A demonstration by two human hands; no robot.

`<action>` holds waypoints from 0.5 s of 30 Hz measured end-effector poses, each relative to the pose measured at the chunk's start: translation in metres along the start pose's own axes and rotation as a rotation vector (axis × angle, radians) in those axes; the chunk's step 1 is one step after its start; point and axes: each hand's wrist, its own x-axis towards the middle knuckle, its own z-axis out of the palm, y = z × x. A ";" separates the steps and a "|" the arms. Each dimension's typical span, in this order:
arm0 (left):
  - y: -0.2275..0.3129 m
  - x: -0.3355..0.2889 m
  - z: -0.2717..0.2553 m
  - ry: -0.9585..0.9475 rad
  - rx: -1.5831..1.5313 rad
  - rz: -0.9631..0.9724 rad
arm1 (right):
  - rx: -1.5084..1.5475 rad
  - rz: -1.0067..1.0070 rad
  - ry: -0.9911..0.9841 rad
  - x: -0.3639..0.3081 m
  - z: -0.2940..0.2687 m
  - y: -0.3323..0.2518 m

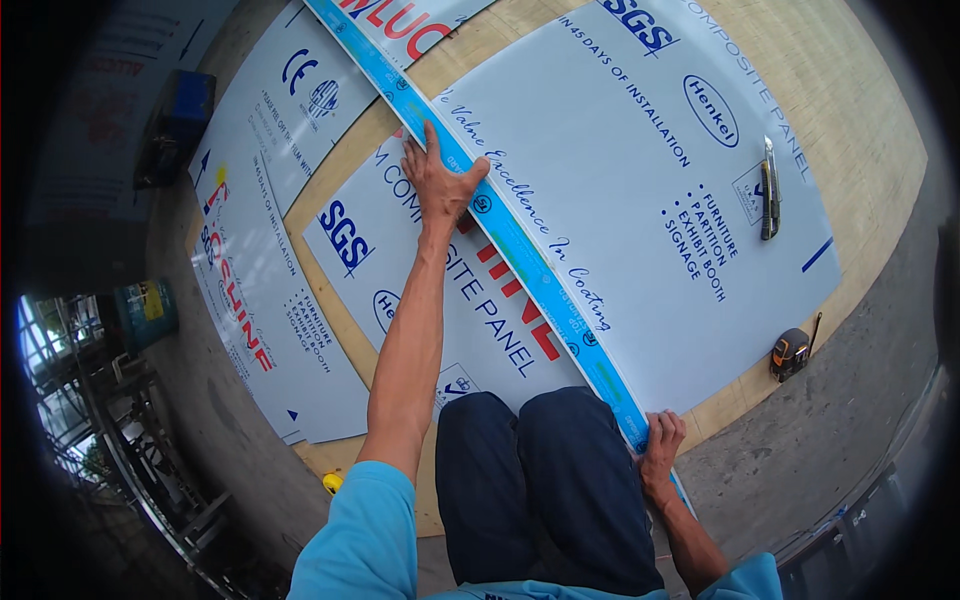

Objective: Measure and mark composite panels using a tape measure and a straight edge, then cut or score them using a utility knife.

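A long, narrow strip with blue film (540,280) lies slantwise across white printed composite panels, from the far left toward the near right. My left hand (440,180) presses on its far half, with thumb and fingers spread across its width. At the near end my right hand (661,447) has its fingers curled round the strip's edge. Under and right of the strip is a large white panel (640,210). A smaller white panel piece (345,235) shows on its left side. A box cutter (769,190) rests on the large panel, away from both hands.
Plywood (890,150) lies beneath the panels. A tape measure (789,355) sits by its right edge, and a small yellow object (332,483) near my left sleeve. Another white panel (265,270) is farther left. Metal racks (130,430) stand beyond, and a dark blue case (180,125) is at upper left.
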 end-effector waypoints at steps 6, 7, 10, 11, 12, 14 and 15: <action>0.008 -0.001 0.000 0.003 0.081 0.005 | 0.049 0.043 0.026 0.003 -0.006 -0.005; 0.007 0.000 0.000 -0.002 0.078 -0.008 | 0.050 0.044 0.024 0.003 -0.006 -0.004; 0.006 0.000 0.002 0.015 0.069 0.000 | 0.049 0.043 0.022 0.001 -0.002 -0.003; 0.005 0.000 0.002 0.015 0.068 -0.002 | 0.049 0.042 0.024 0.001 -0.001 -0.002; 0.004 -0.001 0.002 0.018 0.055 -0.010 | 0.046 0.043 0.021 0.001 -0.001 -0.003; 0.002 -0.001 0.003 0.018 0.041 -0.020 | 0.063 0.041 0.021 0.000 -0.001 -0.003; 0.002 -0.001 0.002 0.015 0.031 -0.026 | 0.062 0.043 0.018 0.000 -0.001 -0.004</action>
